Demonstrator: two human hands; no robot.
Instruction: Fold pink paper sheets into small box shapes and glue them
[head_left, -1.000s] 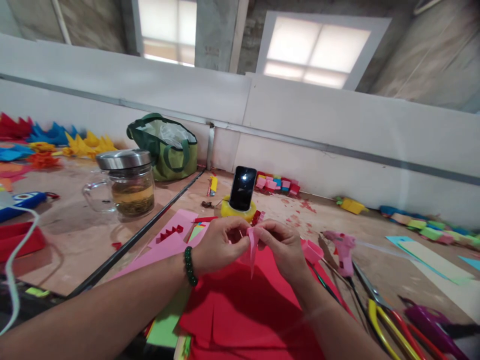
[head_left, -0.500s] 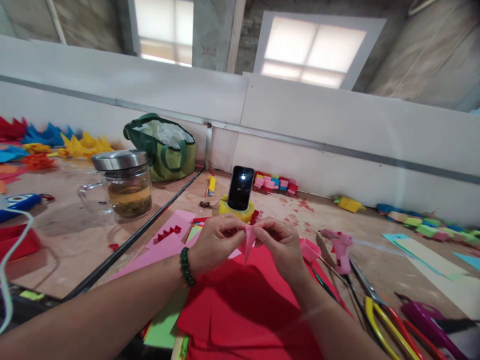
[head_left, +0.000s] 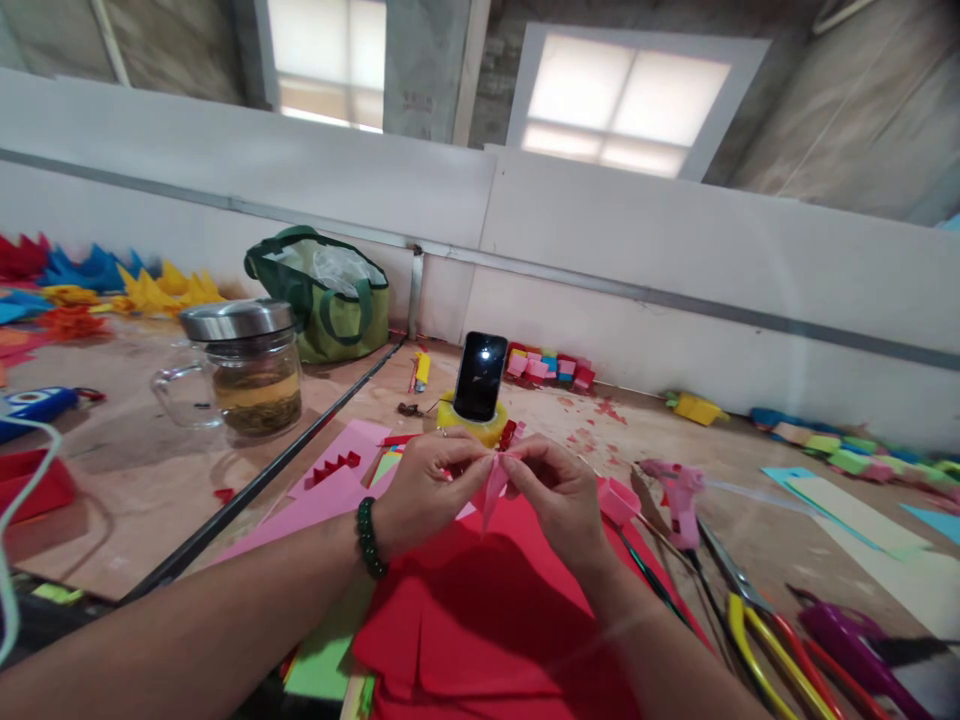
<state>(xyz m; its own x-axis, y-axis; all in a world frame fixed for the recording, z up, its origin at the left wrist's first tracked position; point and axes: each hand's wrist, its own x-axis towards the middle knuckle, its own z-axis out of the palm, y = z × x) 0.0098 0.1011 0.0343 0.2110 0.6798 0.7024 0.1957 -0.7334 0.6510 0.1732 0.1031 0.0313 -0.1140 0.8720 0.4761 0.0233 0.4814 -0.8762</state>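
Observation:
Between both hands I pinch a small pink folded paper piece [head_left: 493,492], its pointed end hanging down. My left hand [head_left: 435,485], with a dark green bead bracelet [head_left: 369,538] on the wrist, grips its left side between thumb and fingers. On the other side, my right hand [head_left: 559,490] pinches the same piece near its top. Below the hands lies a stack of red paper sheets [head_left: 487,620]. Just beyond them a phone [head_left: 480,376] leans upright on a roll of yellow tape [head_left: 472,420]. The fingertips partly hide the paper's upper edge.
A lidded glass mug [head_left: 255,385] and a green bag [head_left: 345,320] stand on the left. To the right are a pink glue gun [head_left: 679,500], large scissors [head_left: 750,610] and a purple glue gun [head_left: 855,640]. Folded paper pieces [head_left: 547,366] line the wall.
The pink paper's hanging tip has swung slightly left. Both hands stay in nearly the same place and keep their pinch. The view has shifted a little.

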